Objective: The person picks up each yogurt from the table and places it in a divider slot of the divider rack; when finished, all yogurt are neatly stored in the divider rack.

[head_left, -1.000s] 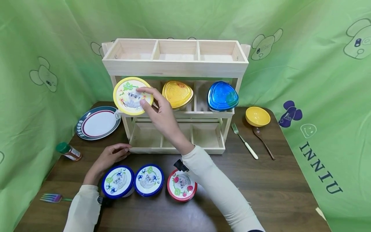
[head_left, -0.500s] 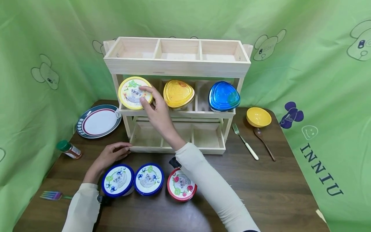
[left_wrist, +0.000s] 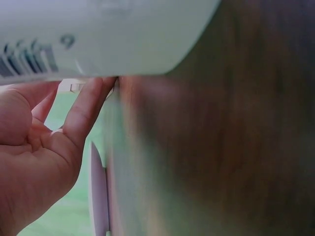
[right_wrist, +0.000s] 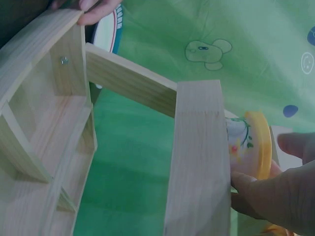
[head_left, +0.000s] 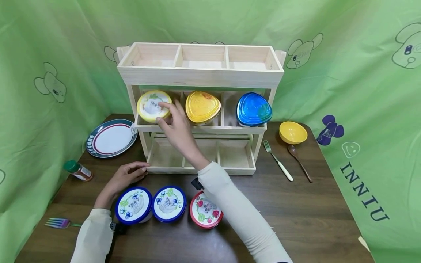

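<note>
My right hand (head_left: 163,114) grips a yellow-lidded tub (head_left: 152,104), fingers on its lid and thumb under its front edge. The tub sits in the left compartment of the middle shelf of a wooden rack (head_left: 200,76). In the right wrist view the tub (right_wrist: 248,145) shows just behind the shelf's front rail (right_wrist: 199,157), with my fingers (right_wrist: 275,196) round it. My left hand (head_left: 128,176) rests on the table, its relaxed fingers touching the rack's bottom left front corner. Two blue-lidded tubs (head_left: 133,205) (head_left: 169,203) and a red-lidded tub (head_left: 205,213) stand in front of the rack.
A yellow triangular container (head_left: 202,106) and a blue one (head_left: 253,109) fill the other middle compartments. A plate (head_left: 112,138), spice bottle (head_left: 79,171) and rainbow fork (head_left: 60,223) lie at the left. At the right are a yellow bowl (head_left: 292,132), fork (head_left: 277,160) and spoon (head_left: 298,157).
My right hand has pushed the yellow-lidded tub from tilted in front of the shelf back into the left middle compartment. The left hand has stayed put.
</note>
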`<action>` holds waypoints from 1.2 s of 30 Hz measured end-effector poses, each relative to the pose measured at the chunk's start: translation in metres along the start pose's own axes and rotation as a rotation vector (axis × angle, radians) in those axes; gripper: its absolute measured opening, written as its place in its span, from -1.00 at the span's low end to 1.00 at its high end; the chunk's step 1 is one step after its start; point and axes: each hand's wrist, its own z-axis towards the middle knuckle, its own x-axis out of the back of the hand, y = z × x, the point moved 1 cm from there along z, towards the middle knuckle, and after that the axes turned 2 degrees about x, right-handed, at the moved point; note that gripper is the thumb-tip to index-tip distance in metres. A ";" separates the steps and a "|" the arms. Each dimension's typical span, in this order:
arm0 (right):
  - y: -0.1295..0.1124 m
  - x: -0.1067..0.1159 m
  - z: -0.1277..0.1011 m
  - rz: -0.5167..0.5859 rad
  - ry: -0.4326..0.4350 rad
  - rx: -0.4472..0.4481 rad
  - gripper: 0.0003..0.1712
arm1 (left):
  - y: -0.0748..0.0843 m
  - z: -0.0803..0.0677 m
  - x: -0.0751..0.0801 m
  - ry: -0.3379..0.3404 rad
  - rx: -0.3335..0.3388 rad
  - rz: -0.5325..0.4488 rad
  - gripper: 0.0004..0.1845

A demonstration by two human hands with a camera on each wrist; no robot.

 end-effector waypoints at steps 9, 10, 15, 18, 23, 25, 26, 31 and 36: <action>-0.007 0.003 -0.012 -0.169 -0.072 0.020 -0.35 | 0.002 -0.001 0.000 -0.005 -0.004 0.014 -0.55; -0.008 0.003 -0.014 -0.172 -0.075 0.025 -0.35 | 0.002 -0.001 0.001 -0.004 -0.003 0.016 -0.54; -0.014 0.004 -0.028 -0.187 -0.100 0.062 -0.34 | 0.002 -0.001 0.000 -0.002 0.000 0.020 -0.54; -0.020 0.009 -0.037 -0.196 -0.120 0.078 -0.33 | 0.002 -0.001 0.000 -0.001 0.000 0.013 -0.53; -0.033 0.024 -0.054 -0.226 -0.151 0.110 -0.32 | 0.000 -0.002 -0.001 0.004 -0.001 0.015 -0.52; -0.039 0.030 -0.059 -0.215 -0.162 0.128 -0.32 | -0.001 -0.003 -0.001 0.014 0.004 0.016 -0.53; -0.042 0.034 -0.062 -0.209 -0.165 0.137 -0.32 | -0.002 -0.003 -0.001 0.020 0.007 0.014 -0.54; -0.048 0.057 -0.074 -0.189 -0.157 0.145 -0.33 | -0.004 -0.003 -0.002 0.020 0.022 0.005 -0.54; -0.040 0.091 -0.086 -0.153 -0.102 0.115 -0.35 | -0.004 0.000 -0.002 0.010 0.029 0.006 -0.54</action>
